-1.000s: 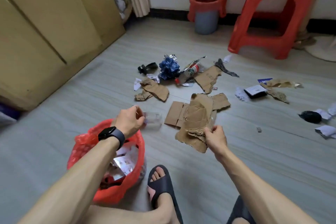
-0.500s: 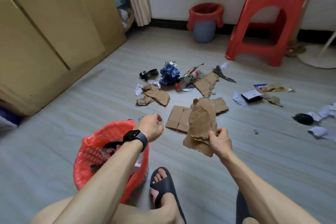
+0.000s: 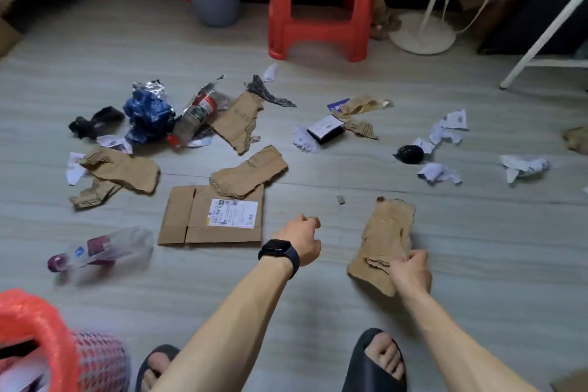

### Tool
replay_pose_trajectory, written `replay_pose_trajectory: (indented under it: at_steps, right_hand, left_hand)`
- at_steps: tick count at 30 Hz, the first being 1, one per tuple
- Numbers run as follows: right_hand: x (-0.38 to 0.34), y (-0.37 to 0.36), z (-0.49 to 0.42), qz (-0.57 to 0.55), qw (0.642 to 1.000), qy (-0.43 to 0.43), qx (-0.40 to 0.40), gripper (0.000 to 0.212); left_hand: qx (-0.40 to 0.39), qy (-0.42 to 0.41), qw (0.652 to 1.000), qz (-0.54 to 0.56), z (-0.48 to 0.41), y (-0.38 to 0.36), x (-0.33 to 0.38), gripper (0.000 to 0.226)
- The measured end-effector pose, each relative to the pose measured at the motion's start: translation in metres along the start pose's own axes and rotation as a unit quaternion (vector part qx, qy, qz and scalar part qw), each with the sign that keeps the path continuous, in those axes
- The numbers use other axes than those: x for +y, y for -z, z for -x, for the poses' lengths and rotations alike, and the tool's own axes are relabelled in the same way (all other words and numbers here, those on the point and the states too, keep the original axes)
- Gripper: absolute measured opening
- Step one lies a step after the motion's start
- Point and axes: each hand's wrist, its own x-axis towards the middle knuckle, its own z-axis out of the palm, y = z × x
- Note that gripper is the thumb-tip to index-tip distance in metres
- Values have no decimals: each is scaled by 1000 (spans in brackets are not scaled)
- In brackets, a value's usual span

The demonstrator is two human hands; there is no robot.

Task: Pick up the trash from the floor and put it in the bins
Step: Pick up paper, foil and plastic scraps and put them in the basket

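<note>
From the head camera, the right hand [image 3: 410, 270] pinches the near edge of a torn cardboard piece [image 3: 386, 239], fingers pressed onto it, the sheet lifted and tilted away from the person. The left hand [image 3: 302, 240], with a black watch [image 3: 280, 253] on its wrist, reaches out over the grey floor [image 3: 477, 264] with fingers loosely curled and holding nothing.

Just left of that hand lies a flattened box [image 3: 213, 216] with a white label, and a ragged cardboard scrap [image 3: 251, 177] overlaps its far edge. Further left, a clear plastic bottle [image 3: 101, 248] with a purple cap lies on its side, blurred. At the near left corner sits a bin lined with a red bag [image 3: 35, 328], paper showing inside.

Farther off, more cardboard scraps, a crumpled blue wrapper [image 3: 146, 116], a crushed bottle [image 3: 195, 114] and black scraps lie in a cluster; white paper bits and a black wad [image 3: 410, 154] are scattered to the right. By the far wall stand a second grey bin [image 3: 213, 0] with a red liner and a red stool [image 3: 321, 25].
</note>
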Motion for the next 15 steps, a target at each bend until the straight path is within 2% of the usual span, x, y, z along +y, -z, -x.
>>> replay_pose_trajectory:
  at_steps: [5, 9, 12, 15]
  right_hand:
    - [9, -28, -61, 26, 999, -25, -31, 29]
    - [11, -51, -88, -2, 999, -20, -49, 22]
    - [14, -57, -97, -8, 998, -26, -52, 19]
    - [22, -56, -101, -1, 998, -34, -59, 17]
  left_hand:
    - [1, -17, 999, -33, -91, -32, 17, 51]
    - [40, -40, 997, -56, -159, -50, 15, 51]
    - [44, -83, 984, -150, -187, -59, 11, 56]
    - [41, -119, 975, -185, -193, -68, 14, 35]
